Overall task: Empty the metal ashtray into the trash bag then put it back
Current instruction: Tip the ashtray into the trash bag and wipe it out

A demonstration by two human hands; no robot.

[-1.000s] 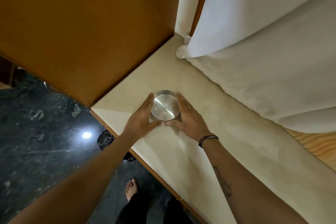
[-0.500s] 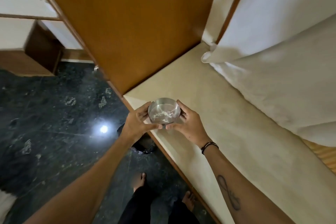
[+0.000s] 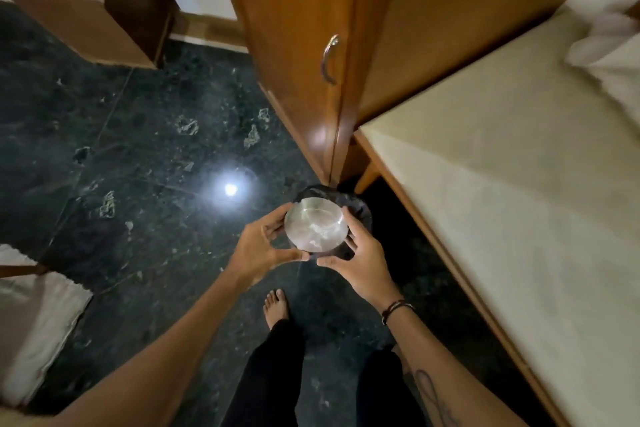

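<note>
A round metal ashtray (image 3: 316, 224) with pale ash in it is held between both hands above the floor. My left hand (image 3: 263, 248) grips its left rim and my right hand (image 3: 360, 256) grips its right rim. Directly beneath it, mostly hidden by the ashtray and my fingers, sits a black trash bag (image 3: 360, 206) on the dark floor by the wardrobe corner. The cream-topped table (image 3: 502, 201) stands to the right.
A wooden wardrobe (image 3: 304, 55) with a metal handle (image 3: 329, 59) rises just behind the bag. White bedding (image 3: 609, 55) lies at the far right of the table. A white cloth (image 3: 31, 322) lies at the left. My bare foot (image 3: 276, 305) is below the hands.
Both hands lifted the ashtray off the table and carried it left and down, over the trash bag on the floor. The view swung left toward the floor.
</note>
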